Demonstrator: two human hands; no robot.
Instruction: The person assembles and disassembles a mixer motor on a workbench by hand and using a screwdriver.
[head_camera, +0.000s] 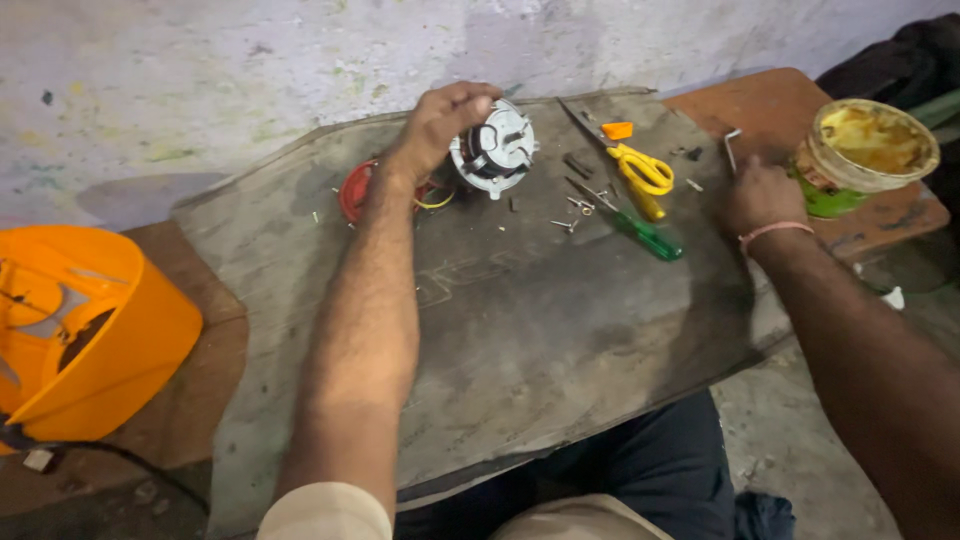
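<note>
Overhead, the left hand (440, 125) is gripping the round motor (494, 149) with curled fingers at the mat's (540, 330) far edge. Meanwhile the right hand (762, 195) is resting near a tub (868, 155), fingers curled around a small metal key (732, 147).

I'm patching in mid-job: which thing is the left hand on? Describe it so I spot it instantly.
Start at the dark grey worn mat covering the low wooden table. At its far edge, near the wall, the left hand grips a round silver-grey metal motor body with dark slots. It sits just right of a red ring-shaped part and is the only bulky round metal piece there.
</note>
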